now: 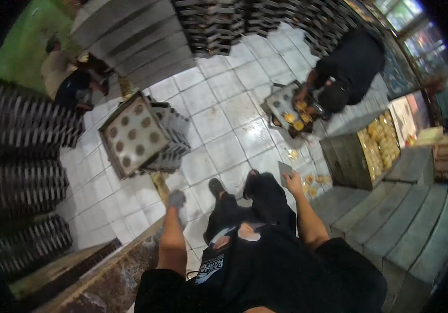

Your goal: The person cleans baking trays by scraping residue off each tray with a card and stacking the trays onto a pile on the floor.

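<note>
My right hand (pixel 294 184) is closed round a flat grey metal scraper (pixel 285 172), held beside my right leg. My left hand (pixel 177 199) hangs by my left leg and looks covered by a grey glove; its fingers are too blurred to make out. Ahead of it stands a stack of metal trays (pixel 169 136). The top tray (pixel 113 142) carries several dark round spots. Round golden pieces (pixel 315 183) lie on the floor to the right of my right hand.
At the front right a person (pixel 352 68) bends over a tray (pixel 279 107) of yellow round pieces. Another person (pixel 62 75) crouches at the far left. A metal box (pixel 346 161) holds yellow pieces. Tray stacks (pixel 20 177) line the left; metal boxes (pixel 391 219) line the right.
</note>
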Action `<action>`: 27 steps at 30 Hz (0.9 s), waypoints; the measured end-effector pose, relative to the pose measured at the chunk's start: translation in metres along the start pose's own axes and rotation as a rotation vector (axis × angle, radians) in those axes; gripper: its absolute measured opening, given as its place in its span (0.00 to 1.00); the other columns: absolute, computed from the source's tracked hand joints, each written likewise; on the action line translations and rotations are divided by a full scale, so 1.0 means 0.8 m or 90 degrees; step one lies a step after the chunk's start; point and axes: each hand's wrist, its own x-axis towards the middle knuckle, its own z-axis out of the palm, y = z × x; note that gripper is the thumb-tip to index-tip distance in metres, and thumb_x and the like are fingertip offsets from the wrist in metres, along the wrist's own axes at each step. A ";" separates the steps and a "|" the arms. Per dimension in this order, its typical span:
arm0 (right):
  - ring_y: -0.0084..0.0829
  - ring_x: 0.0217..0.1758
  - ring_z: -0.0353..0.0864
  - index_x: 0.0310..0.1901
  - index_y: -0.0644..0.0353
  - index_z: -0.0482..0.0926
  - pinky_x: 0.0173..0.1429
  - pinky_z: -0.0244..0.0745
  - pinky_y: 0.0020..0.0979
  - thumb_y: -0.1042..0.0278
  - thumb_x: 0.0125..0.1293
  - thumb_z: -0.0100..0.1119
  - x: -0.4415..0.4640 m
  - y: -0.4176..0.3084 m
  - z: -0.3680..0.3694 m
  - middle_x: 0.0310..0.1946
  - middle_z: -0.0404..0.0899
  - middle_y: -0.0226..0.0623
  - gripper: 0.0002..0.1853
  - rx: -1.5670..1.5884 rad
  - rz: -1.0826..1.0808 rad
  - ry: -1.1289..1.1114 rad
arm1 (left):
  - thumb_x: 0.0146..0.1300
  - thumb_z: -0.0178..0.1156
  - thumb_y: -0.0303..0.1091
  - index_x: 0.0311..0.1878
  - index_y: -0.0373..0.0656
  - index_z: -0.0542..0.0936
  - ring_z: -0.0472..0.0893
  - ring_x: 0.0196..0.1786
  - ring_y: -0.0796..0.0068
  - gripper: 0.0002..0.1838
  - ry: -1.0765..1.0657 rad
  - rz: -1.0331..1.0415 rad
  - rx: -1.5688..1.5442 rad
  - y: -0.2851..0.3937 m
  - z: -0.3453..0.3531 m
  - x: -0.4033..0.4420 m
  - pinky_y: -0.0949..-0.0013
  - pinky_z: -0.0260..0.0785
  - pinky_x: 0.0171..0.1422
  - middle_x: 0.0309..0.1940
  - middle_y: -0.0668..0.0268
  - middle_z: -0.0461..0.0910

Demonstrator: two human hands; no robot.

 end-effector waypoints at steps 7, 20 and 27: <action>0.48 0.47 0.88 0.53 0.71 0.82 0.54 0.79 0.41 0.65 0.69 0.66 0.037 0.024 -0.025 0.42 0.88 0.54 0.18 0.090 0.136 0.009 | 0.72 0.57 0.42 0.49 0.49 0.80 0.84 0.34 0.75 0.10 0.144 -0.131 -0.723 0.239 -0.143 0.032 0.70 0.71 0.33 0.33 0.71 0.84; 0.42 0.49 0.89 0.54 0.65 0.84 0.58 0.78 0.41 0.67 0.66 0.68 0.180 0.207 -0.077 0.44 0.89 0.50 0.17 0.092 0.082 -0.194 | 0.72 0.53 0.43 0.42 0.40 0.78 0.83 0.42 0.43 0.15 -0.009 -0.281 -0.207 0.463 0.076 -0.158 0.45 0.73 0.51 0.44 0.47 0.81; 0.49 0.51 0.88 0.55 0.65 0.83 0.56 0.79 0.42 0.64 0.68 0.67 0.239 0.196 -0.072 0.45 0.88 0.53 0.18 0.124 0.114 -0.180 | 0.67 0.64 0.34 0.43 0.41 0.81 0.77 0.44 0.76 0.07 0.219 -0.371 -0.474 0.546 0.048 -0.210 0.68 0.71 0.53 0.37 0.71 0.78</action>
